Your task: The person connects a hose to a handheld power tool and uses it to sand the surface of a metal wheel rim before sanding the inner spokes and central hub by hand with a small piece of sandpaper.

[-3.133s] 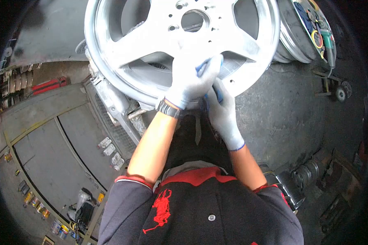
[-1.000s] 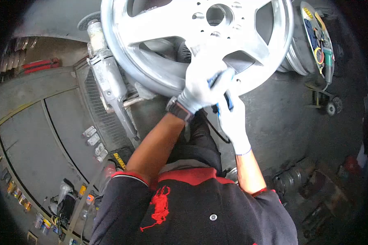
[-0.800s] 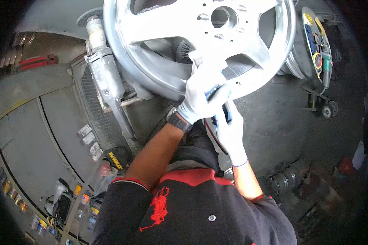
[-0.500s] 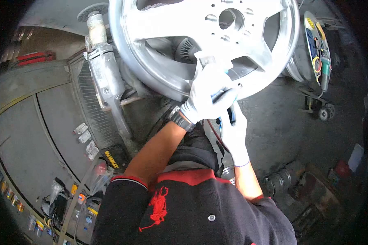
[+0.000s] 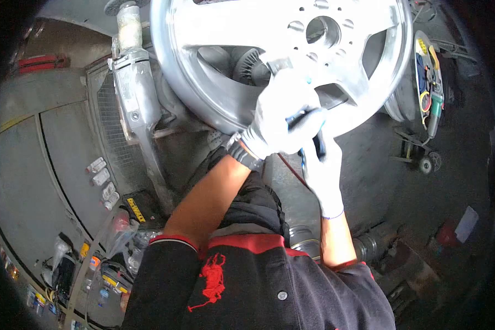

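Note:
A large silver alloy wheel fills the top of the view, with broad spokes and a round centre hole. My left hand, in a white glove and with a watch at the wrist, is closed at the wheel's lower spokes. My right hand, also gloved in white, is closed just below and right of it. Both hands grip a blue and black hand tool, mostly hidden by the gloves. A thin dark red hose shows behind my hands. Glare blurs the tool's working end against the spoke.
Left of the wheel stands a dusty grey power tool with a disc on top. A green angle grinder lies on a tray at right. Beneath it is a small wheeled stand. Other rims lie on the floor, lower right.
The view has shifted slightly, so the wheel sits a little further right and the shelf at left lower. Both hands keep their grip at the same spokes.

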Demonstrator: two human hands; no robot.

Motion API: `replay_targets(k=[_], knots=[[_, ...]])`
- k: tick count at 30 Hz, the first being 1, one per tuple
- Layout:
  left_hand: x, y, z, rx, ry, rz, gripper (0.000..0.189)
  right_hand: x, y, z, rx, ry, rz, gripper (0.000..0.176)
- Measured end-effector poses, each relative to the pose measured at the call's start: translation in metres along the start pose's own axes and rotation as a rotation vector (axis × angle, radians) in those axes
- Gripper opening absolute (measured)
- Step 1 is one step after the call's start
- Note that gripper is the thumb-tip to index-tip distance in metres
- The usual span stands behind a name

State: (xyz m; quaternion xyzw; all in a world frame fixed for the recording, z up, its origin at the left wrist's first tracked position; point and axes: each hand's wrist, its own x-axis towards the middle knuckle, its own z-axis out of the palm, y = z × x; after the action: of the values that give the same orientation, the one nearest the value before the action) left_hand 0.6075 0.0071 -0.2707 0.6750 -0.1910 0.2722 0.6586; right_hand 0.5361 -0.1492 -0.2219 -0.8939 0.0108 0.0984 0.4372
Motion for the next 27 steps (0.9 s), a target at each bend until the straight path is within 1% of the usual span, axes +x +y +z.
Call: replay_targets(k=[1,2,3,5,6,8,9,11,12,13,15,16,17,18,19,20,21,23,24,25,27], knots=[[-0.009,0.004,0.004,-0.021,-0.024,-0.066,0.008,-0.008,-0.004,-0.004,0.037,-0.026,0.114,0.042],[-0.018,0.007,0.01,-0.017,-0.002,-0.079,0.008,-0.015,-0.007,-0.008,0.071,-0.05,0.229,0.044],[-0.019,0.012,0.016,-0.048,0.035,-0.069,0.008,-0.019,-0.001,-0.002,0.057,0.029,0.086,0.044],[-0.021,0.016,0.019,-0.067,0.05,-0.087,0.01,-0.027,-0.004,-0.007,0.112,-0.002,0.164,0.045],[-0.018,0.015,0.017,-0.063,0.057,-0.087,0.01,-0.024,-0.002,-0.008,0.11,-0.009,0.16,0.045],[-0.01,0.007,0.01,0.043,0.004,-0.013,0.011,-0.012,0.003,-0.008,0.045,-0.018,0.129,0.043],[-0.004,0.004,0.007,0.079,-0.007,0.039,0.012,-0.004,-0.004,-0.01,0.029,-0.032,0.095,0.039],[0.008,0.002,0.005,-0.013,0.073,-0.016,0.013,0.01,-0.003,-0.009,0.019,-0.026,-0.001,0.036],[0.013,-0.004,0.001,0.025,0.052,0.057,0.012,0.017,-0.009,-0.009,0.03,-0.04,0.007,0.037],[0.013,-0.001,0.002,0.029,0.058,0.06,0.012,0.02,-0.014,-0.01,0.028,-0.044,0.0,0.037],[0.011,0.009,0.005,-0.116,0.088,-0.193,0.009,0.021,-0.02,-0.013,0.001,-0.047,0.042,0.038],[0.007,0.004,0.007,-0.088,0.088,-0.086,0.006,0.018,-0.017,-0.015,-0.005,-0.05,0.037,0.038],[-0.001,0.006,0.012,-0.135,0.092,-0.123,0.006,0.011,-0.012,-0.017,-0.016,-0.054,0.024,0.038],[-0.008,0.004,0.016,-0.076,0.095,-0.059,0.006,0.004,-0.005,-0.02,-0.027,-0.056,0.012,0.039],[-0.013,0.003,0.021,-0.018,0.097,0.006,0.006,-0.002,0.006,-0.021,0.025,-0.052,0.016,0.039],[-0.019,0.006,0.03,-0.038,0.154,-0.029,0.007,-0.006,0.015,-0.023,0.035,-0.053,0.025,0.039],[-0.018,0.006,0.03,-0.038,0.162,-0.025,0.007,-0.007,0.016,-0.023,0.047,-0.056,0.035,0.039],[-0.014,0.005,0.029,0.057,0.135,0.002,0.009,0.002,0.012,-0.027,0.035,-0.079,0.036,0.039],[-0.008,0.004,0.027,0.042,0.156,0.009,0.012,0.01,0.006,-0.028,0.028,-0.099,0.044,0.039],[-0.002,0.0,0.026,0.036,0.186,0.016,0.014,0.019,0.005,-0.029,-0.023,-0.104,0.012,0.039],[0.006,-0.004,0.023,0.015,0.2,0.017,0.015,0.032,-0.002,-0.023,0.017,-0.049,-0.149,0.039]])
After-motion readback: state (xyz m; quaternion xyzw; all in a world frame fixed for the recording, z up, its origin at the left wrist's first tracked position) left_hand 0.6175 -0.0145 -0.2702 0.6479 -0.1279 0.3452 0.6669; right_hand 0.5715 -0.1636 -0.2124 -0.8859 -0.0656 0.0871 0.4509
